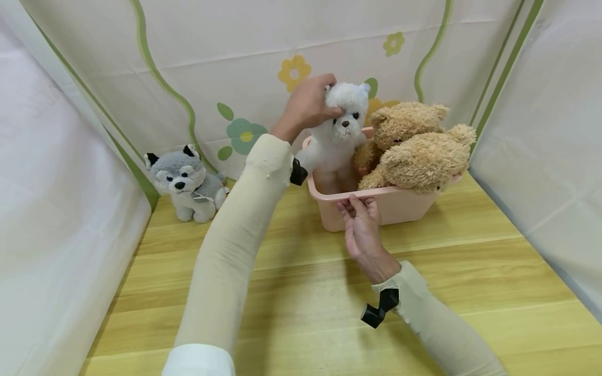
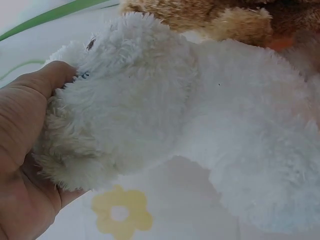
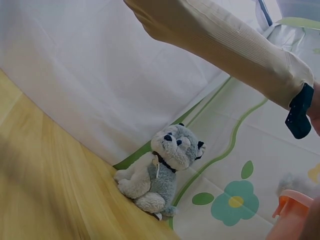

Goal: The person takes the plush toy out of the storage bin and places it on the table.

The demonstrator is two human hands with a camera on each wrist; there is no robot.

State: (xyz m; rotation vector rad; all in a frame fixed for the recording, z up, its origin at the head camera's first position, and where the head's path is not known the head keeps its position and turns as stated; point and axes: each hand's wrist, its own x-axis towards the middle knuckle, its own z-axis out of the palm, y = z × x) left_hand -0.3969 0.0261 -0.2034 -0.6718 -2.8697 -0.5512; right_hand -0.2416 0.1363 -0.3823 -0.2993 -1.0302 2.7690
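My left hand (image 1: 310, 104) grips a white plush dog (image 1: 347, 112) by the head, its thumb across the face beside the eye. The dog is upright, its lower body inside the pink bin (image 1: 400, 206). In the left wrist view the white fur (image 2: 135, 95) fills most of the picture, the thumb curled over the head. My right hand (image 1: 363, 227) pinches the bin's front rim, palm turned up, with the thumb on top and fingers beneath. Two curly brown teddy bears (image 1: 423, 162) lie piled in the right side of the bin.
A grey and white plush husky (image 1: 188, 183) sits on the wooden table (image 1: 301, 308) at the back left, also seen in the right wrist view. White cloth walls (image 1: 211, 42) printed with flowers and green lines enclose the back and sides.
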